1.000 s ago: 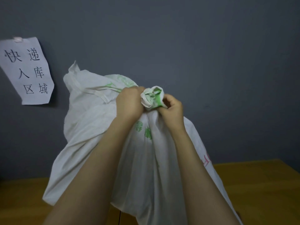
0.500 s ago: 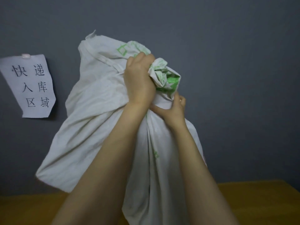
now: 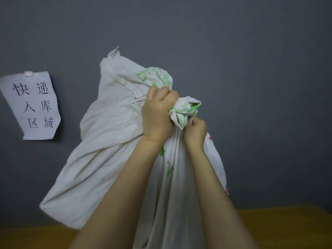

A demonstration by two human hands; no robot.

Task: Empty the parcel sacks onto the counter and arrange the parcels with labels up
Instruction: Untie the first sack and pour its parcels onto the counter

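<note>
**Sack raised for emptying.** A person holds a white woven sack (image 3: 111, 141), printed in green, above the yellow counter (image 3: 287, 227), which shows only below the sack. The left hand (image 3: 158, 114) is a tight fist closed round the sack's gathered end (image 3: 185, 110). The right hand (image 3: 196, 131), just beside and slightly below that end, pinches the same cloth with curled fingers. The rest of the sack hangs down from this grip, with one corner flared out to its left.

No parcel is visible. The sack's lower part is hidden behind the forearms, so I cannot tell whether the gripped end is the mouth or the bottom. A paper notice (image 3: 34, 106) hangs on the grey wall (image 3: 251, 69) to the left of the sack.

**Risks, as judged:**
- Parcels let go from this height could hit the counter hard, bounce and slide over its edge, or land label down.
- The slick cloth could slip through the lighter right-hand pinch, dropping the sack in a heap on its own contents.
- The loose corner could sweep parcels aside
</note>
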